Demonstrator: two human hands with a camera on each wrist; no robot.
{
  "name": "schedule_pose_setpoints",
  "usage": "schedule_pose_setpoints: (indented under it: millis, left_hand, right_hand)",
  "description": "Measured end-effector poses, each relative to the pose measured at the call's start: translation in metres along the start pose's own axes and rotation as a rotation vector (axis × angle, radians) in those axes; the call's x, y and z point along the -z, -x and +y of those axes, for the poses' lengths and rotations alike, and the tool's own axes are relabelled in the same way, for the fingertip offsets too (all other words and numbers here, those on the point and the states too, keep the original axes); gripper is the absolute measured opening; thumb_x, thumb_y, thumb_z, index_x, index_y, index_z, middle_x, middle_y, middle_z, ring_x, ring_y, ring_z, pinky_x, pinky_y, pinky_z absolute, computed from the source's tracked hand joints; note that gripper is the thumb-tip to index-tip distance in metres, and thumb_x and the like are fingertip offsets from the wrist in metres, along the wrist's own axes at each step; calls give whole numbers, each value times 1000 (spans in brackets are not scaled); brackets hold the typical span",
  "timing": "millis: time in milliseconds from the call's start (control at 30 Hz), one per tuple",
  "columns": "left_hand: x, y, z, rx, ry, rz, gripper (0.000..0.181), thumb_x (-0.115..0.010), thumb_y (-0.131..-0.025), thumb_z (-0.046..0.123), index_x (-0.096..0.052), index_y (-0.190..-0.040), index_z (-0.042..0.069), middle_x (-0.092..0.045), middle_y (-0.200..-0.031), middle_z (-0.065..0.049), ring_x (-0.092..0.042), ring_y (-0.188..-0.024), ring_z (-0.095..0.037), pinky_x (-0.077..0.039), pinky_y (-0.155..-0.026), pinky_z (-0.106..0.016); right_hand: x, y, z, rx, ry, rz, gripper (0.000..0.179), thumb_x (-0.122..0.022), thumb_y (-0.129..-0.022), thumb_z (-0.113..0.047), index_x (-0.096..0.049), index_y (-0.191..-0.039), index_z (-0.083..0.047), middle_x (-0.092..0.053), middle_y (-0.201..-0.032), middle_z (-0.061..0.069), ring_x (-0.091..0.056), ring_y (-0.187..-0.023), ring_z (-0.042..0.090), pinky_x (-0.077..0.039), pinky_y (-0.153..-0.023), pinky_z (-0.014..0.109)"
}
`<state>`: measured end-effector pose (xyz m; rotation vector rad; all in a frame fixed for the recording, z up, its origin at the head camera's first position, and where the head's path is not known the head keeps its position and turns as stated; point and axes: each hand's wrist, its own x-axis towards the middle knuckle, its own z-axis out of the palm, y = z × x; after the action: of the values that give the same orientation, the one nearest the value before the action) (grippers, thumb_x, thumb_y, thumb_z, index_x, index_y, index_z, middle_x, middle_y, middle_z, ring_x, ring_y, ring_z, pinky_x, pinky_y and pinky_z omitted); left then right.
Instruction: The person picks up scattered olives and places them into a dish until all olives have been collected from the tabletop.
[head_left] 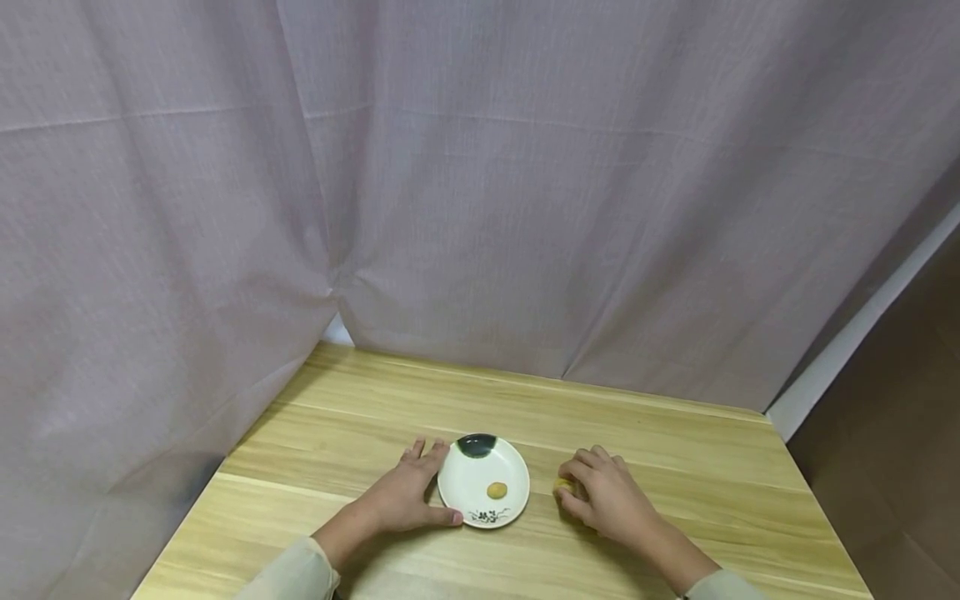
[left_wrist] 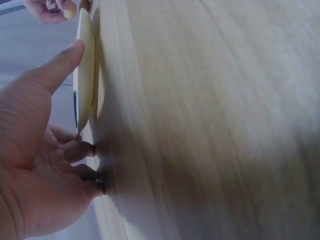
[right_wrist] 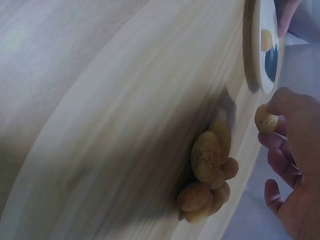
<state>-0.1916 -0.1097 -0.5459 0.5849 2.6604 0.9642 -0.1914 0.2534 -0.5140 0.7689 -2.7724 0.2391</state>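
Note:
A small round plate [head_left: 465, 479] with a dark green patch and a flower print lies on the table. On it rests one yellow-brown small potato [head_left: 497, 490]. My left hand [head_left: 408, 494] spans the plate's left side, its thumb on the near rim and forefinger at the far rim; the other fingertips are down by the table. To the right of the plate, my right hand [head_left: 606, 495] pinches another small potato [right_wrist: 265, 119] between thumb and fingers, above the table. Below that hand, the right wrist view has a heap of several small potatoes [right_wrist: 206, 156], mostly hidden in the head view.
The wooden table [head_left: 360, 408] has light yellow grain. Grey curtains [head_left: 480, 208] hang behind its far edge and along the left side. A brown panel [head_left: 892, 400] stands past the right edge.

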Motion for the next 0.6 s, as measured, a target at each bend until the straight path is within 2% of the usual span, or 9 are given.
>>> schedule_pose_setpoints:
  millis: [300,600]
  left_hand:
    - [0,1,1,2,-8,-1,124,-88,-86,66,-28,-174,3,-26,-182,-21,-14,-171,-51,-23,-133,-75]
    - [1,2,3,4,2,-3,123,-89,-86,64,-28,-174,2,-26,-182,-22,-15,-170,-53,-24,-134,-75]
  right_hand:
    - [-3,-10,-11,31,-27,2,21,-92,-90,-29,-80,-105,-19,-72,-100,-9,-56,-92,7,-45,-77,30]
    - [-4,-21,-23,75,-55,30,23,-93,-89,-29,-82,-106,-17,-74,-103,-7,-56,-93,9,-41,-78,28]
